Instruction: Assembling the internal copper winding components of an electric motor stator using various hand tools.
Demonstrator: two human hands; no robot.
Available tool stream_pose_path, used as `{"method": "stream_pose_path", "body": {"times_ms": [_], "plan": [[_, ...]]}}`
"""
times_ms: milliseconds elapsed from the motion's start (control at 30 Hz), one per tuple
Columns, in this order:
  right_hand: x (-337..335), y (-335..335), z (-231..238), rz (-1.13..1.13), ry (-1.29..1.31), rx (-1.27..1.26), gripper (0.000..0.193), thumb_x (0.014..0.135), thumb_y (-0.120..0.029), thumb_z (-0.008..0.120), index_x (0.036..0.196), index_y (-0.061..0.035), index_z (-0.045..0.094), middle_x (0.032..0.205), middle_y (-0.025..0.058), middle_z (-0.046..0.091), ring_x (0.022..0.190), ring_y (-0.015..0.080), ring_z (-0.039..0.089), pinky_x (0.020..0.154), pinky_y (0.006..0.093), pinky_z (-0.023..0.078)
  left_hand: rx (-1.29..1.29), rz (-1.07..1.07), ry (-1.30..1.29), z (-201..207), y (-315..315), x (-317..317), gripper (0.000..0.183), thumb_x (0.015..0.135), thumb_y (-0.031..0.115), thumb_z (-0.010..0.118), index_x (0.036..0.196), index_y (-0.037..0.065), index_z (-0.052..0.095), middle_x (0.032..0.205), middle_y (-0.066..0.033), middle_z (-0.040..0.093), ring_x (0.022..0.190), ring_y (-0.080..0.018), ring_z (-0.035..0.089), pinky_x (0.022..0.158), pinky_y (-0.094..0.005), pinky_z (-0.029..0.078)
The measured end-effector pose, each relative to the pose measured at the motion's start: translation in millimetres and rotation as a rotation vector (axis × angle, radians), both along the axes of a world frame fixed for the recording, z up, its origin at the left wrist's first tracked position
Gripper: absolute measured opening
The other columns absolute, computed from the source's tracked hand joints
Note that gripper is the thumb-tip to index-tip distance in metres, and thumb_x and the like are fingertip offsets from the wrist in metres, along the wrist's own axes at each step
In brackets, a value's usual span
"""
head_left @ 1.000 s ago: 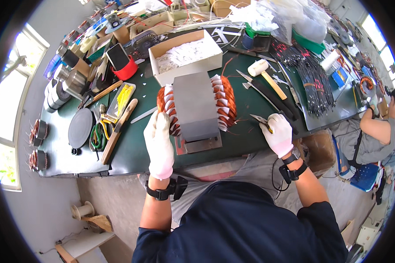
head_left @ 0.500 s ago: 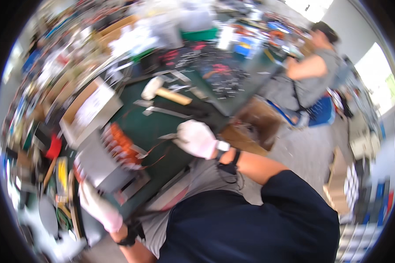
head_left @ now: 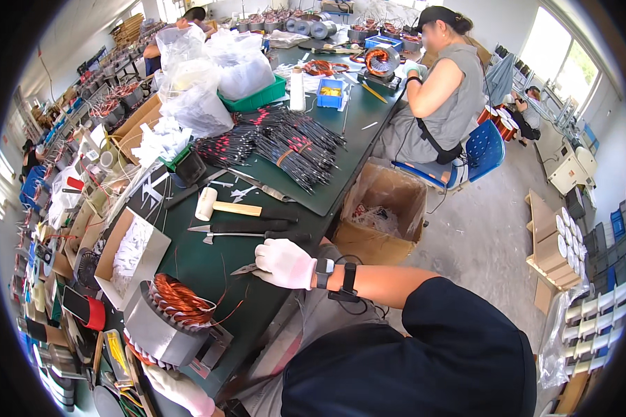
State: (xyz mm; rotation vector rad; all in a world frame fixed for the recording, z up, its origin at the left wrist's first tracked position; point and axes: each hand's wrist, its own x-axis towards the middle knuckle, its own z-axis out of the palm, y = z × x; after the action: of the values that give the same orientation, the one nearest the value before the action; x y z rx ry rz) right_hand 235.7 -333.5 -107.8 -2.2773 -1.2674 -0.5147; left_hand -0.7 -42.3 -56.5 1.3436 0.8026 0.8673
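My right hand [head_left: 283, 264], in a white glove, is closed around a pair of long-nose pliers over the green bench top. The metal jaws of the pliers [head_left: 244, 269] stick out past my fingers to the left; their handles are hidden in my palm. At the lower left a grey motor stator [head_left: 163, 330] lies on its side, with orange-brown copper windings [head_left: 181, 300] bulging from its end and loose wires trailing right. Against the stator's near lower end is my gloved left hand [head_left: 177, 390], fingers stretched out, their tips partly hidden.
Beyond the pliers lie a white-headed mallet [head_left: 229, 207] and black-handled tools [head_left: 250, 226]. A carton of white strips [head_left: 135, 254] stands behind the stator. Bundled black leads [head_left: 295, 149] cover the far bench. A co-worker [head_left: 442, 90] sits at the right, past an open cardboard box [head_left: 382, 208].
The view has swung and sharpened, so bench and stator appear lower. My right hand still grips the pliers, and my left hand stays by the stator.
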Motion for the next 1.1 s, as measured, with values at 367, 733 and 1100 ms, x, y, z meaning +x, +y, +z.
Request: {"method": "stream_pose_path", "body": {"times_ms": [367, 733, 1100], "plan": [[-4, 18, 7, 0.014, 0.005, -0.016, 0.020, 0.079, -0.025, 0.075, 0.067, -0.0128, 0.065, 0.073, 0.0070, 0.059, 0.073, 0.0274, 0.063, 0.066, 0.0411, 0.053, 0.337, -0.073, 0.179, -19, -8, -37, 0.059, 0.110, 0.036, 0.051, 0.151, -0.006, 0.046, 0.149, -0.0181, 0.052, 0.133, -0.0263, 0.050, 0.115, -0.0385, 0.036], [-2, 9, 6, 0.006, 0.031, 0.100, 0.021, 0.078, -0.010, 0.081, 0.074, -0.0041, 0.061, 0.085, 0.0110, 0.064, 0.079, 0.0338, 0.063, 0.070, 0.0431, 0.052, 0.321, -0.155, 0.056, 26, -24, -1, 0.024, 0.105, 0.019, 0.063, 0.111, -0.003, 0.070, 0.092, 0.0038, 0.065, 0.082, -0.0039, 0.053, 0.075, -0.0220, 0.045], [-5, 16, 6, 0.034, 0.031, 0.076, 0.023, 0.080, -0.006, 0.079, 0.074, -0.0025, 0.057, 0.085, 0.0128, 0.062, 0.082, 0.0366, 0.061, 0.073, 0.0452, 0.050, 0.264, -0.229, 0.087, 22, -18, -6, 0.034, 0.104, 0.017, 0.041, 0.120, -0.003, 0.063, 0.092, -0.0027, 0.062, 0.084, -0.0103, 0.049, 0.081, -0.0278, 0.047]]}}
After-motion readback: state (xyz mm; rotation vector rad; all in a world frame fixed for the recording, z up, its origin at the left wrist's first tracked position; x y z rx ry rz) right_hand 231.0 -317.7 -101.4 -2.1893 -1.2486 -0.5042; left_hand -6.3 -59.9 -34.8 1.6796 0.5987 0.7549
